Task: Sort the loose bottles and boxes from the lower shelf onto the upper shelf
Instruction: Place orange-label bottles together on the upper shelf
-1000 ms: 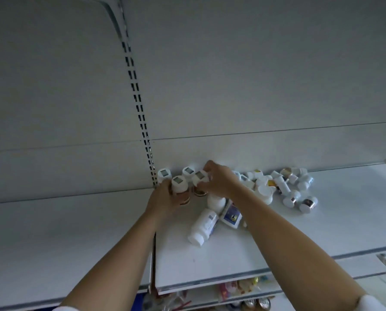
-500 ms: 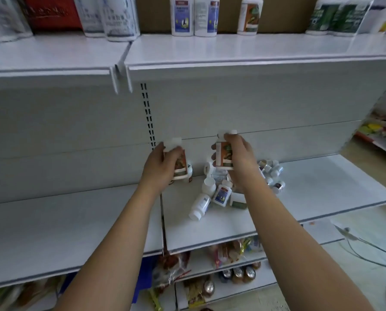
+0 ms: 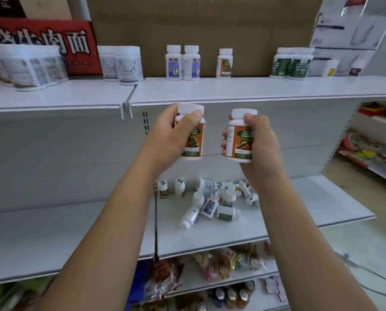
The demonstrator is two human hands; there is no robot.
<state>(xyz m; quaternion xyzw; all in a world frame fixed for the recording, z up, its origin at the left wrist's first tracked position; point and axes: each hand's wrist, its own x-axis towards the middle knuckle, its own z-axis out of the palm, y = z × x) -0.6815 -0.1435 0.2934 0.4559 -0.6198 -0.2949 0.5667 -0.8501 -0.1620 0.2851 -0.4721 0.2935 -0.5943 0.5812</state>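
Orange-label bottles (image 3: 193, 140): we are holding one each in left hand (image 3: 169, 140) and right hand (image 3: 262, 151), fingers curled round; loose pile (image 3: 212, 205) waiting on lower shelf (image 3: 311, 209).

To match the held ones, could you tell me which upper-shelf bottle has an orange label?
The lone bottle standing between the blue-labelled pair and the green-labelled pair; its neighbours carry no orange.

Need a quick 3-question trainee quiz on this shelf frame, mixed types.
1. True or false: the left hand is empty.
2. Multiple choice: the right hand grips a bottle whose label front is mainly A) blue B) orange C) black.
3. Fill in: the lone matching bottle stands on the ____ shelf.
Key: 1 false, it grips an orange-label bottle; 2 B; 3 upper shelf.
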